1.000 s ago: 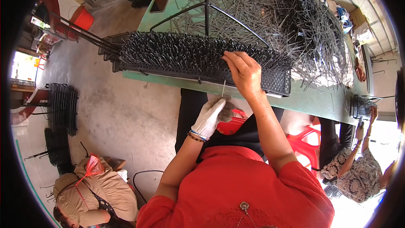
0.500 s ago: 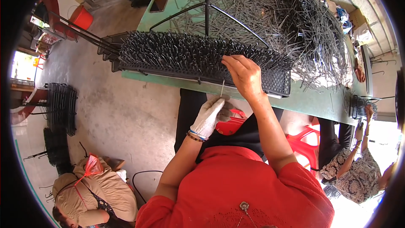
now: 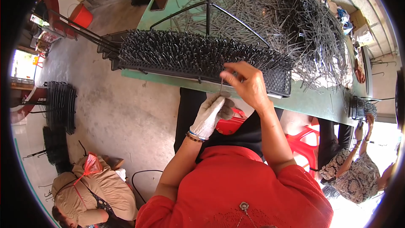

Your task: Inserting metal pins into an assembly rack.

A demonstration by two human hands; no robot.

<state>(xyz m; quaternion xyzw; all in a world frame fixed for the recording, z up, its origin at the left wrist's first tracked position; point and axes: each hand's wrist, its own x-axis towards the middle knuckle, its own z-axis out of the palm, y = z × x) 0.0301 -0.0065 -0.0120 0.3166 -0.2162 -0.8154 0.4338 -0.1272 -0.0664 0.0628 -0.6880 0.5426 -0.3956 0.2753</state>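
Strip (image 3: 222,85) upright in tight pinch of gloved left hand (image 3: 213,110), just beside right hand (image 3: 250,85), thumb and forefinger apart.

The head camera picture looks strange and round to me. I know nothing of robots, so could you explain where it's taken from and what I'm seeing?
There is no robot here: these are a person's own two hands. The camera is worn on the head and looks down; its wide fisheye lens makes the view round and bends straight edges.

The left hand wears a pale glove and holds a thin rod pointing up. The right hand is bare and close by; whether it touches the rod is hard to tell.

Ahead, a black perforated tray full of dark strips lies along the near edge of a green table. Behind it is a loose heap of similar strips.
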